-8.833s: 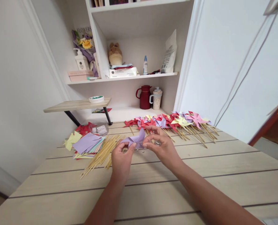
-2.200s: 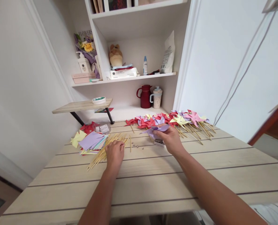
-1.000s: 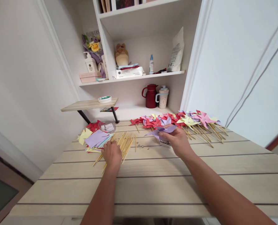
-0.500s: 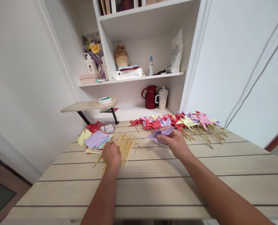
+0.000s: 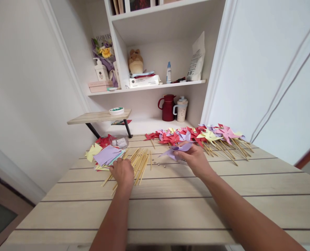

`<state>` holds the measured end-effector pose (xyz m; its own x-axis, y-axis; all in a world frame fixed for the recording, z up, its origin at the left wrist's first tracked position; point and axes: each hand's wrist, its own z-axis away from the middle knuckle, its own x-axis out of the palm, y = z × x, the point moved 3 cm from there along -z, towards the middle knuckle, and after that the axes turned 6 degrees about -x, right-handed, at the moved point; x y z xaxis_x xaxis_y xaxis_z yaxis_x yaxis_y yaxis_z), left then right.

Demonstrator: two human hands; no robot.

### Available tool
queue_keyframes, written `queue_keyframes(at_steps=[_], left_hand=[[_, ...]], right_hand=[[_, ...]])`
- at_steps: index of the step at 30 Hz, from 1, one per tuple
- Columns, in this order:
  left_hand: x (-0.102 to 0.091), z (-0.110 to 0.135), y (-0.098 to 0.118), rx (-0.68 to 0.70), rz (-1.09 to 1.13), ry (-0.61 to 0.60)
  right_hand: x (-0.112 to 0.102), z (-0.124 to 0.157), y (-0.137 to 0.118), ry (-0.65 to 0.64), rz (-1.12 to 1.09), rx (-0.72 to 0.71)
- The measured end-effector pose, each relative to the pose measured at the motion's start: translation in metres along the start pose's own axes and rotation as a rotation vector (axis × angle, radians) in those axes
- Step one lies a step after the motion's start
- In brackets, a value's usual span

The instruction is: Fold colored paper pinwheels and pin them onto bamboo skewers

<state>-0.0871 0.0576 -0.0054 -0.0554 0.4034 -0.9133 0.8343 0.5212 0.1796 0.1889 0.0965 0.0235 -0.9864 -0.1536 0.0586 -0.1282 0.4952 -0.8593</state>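
Observation:
Between the thumb and fingers of my right hand (image 5: pixel 194 157) is a purple paper pinwheel (image 5: pixel 172 152), its blades partly folded in; a clear or silvery object shows just under it. My left hand (image 5: pixel 122 170) is lowered onto the left side of a spread of thin wooden sticks (image 5: pixel 141 164), fingers curled down round a stick; its fingertips are mostly hidden. Left of that hand lies a stack of coloured paper pieces (image 5: pixel 106 155), purple on top. Several small metal pieces (image 5: pixel 158 164) lie between the sticks and my right hand.
Finished pinwheels on sticks (image 5: pixel 209 136) lie in a row along the back right. A clear plastic container (image 5: pixel 120 142) and red paper pieces (image 5: pixel 105 141) lie under a small raised shelf (image 5: pixel 99 118). A red jug (image 5: pixel 167 108) and a lidded cup (image 5: pixel 181 109) stand behind.
My left hand has shifted slightly left among the sticks, and a few stick ends have moved with it. The right hand keeps the purple pinwheel in nearly the same place.

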Motion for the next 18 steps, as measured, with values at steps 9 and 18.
queue_keyframes(at_steps=[9, 18], left_hand=[[-0.008, 0.001, 0.003, 0.014, 0.103, 0.088], [-0.027, 0.05, 0.061, 0.691, 0.513, 0.222]], right_hand=[[0.001, -0.001, 0.008, 0.061, -0.21, 0.072], [0.01, -0.013, 0.015, 0.404, -0.904, 0.171]])
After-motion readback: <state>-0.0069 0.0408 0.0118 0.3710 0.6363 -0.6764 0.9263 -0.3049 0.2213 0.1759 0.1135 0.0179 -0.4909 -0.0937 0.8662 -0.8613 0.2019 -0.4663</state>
